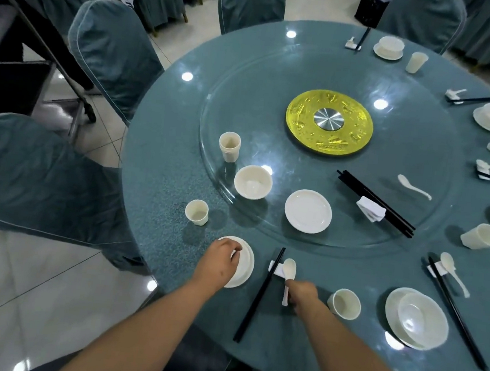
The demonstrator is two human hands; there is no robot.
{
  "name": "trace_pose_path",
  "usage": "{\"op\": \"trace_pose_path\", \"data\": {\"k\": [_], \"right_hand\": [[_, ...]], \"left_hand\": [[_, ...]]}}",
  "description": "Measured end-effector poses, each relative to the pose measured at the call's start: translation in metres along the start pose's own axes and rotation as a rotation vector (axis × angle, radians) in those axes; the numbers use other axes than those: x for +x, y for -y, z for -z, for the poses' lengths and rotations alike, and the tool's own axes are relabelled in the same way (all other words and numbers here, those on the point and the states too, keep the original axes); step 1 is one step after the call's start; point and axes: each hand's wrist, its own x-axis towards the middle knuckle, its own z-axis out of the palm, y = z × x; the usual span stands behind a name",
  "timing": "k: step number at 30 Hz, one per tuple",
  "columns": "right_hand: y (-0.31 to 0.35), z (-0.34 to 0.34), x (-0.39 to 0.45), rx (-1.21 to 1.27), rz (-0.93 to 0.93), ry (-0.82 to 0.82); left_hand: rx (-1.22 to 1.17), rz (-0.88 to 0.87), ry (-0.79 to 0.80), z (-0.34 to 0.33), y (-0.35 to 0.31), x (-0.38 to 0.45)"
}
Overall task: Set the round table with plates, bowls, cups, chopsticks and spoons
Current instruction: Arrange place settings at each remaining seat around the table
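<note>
Your two forearms are entering from the bottom edge, nearest the lens. Your right hand is pinching the handle of a white spoon, lower centre; its bowl is lying on the white rest, likely so the wet end stays off the table. Black chopsticks are lying just left of the spoon, tips across the same rest.

Your left hand is resting with curled fingers over the rim of a bowl on its plate, lower left of centre. Whether it is gripping or only steadying, you cannot tell; the fingertips are hidden. A cup is standing beyond that plate, apart from it.

This setting is reading as nearly complete: plate, bowl, cup, chopsticks, spoon all present.

Spare stock is waiting on the glass turntable, mid-frame: stacked cups, a loose bowl, an empty plate, a chopstick bundle with a rest, and a lone spoon. Finished settings are running along the right edge and upper right of the round table; the left arc facing the covered chairs is unset.
</note>
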Motion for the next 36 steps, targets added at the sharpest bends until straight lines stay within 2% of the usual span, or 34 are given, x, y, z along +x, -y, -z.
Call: {"op": "trace_pose_path", "data": {"k": [5, 8, 14, 18, 26, 31, 36], "right_hand": [[-0.001, 0.003, -0.015, -0.046, 0.015, 0.005], [-0.002, 0.012, -0.033, -0.160, 0.072, -0.013], [-0.002, 0.026, -0.079, -0.411, 0.318, -0.023], [-0.025, 0.026, -0.104, -0.456, 0.457, -0.018], [-0.082, -0.005, -0.170, -0.470, 0.691, 0.135], [-0.093, -0.051, -0.223, -0.609, 0.807, 0.152], [-0.102, -0.121, -0.278, -0.628, 0.934, 0.215]], "left_hand": [[0.015, 0.008, 0.072, 0.005, -0.002, -0.010], [0.009, 0.046, 0.138, 0.011, -0.010, -0.025], [-0.086, 0.333, 0.235, 0.033, -0.022, -0.077], [-0.102, 0.414, 0.175, 0.038, -0.023, -0.139], [-0.128, 0.587, 0.108, 0.051, 0.007, -0.273], [-0.193, 0.640, -0.030, 0.089, 0.033, -0.331], [-0.246, 0.690, -0.153, 0.128, 0.077, -0.388]]}}
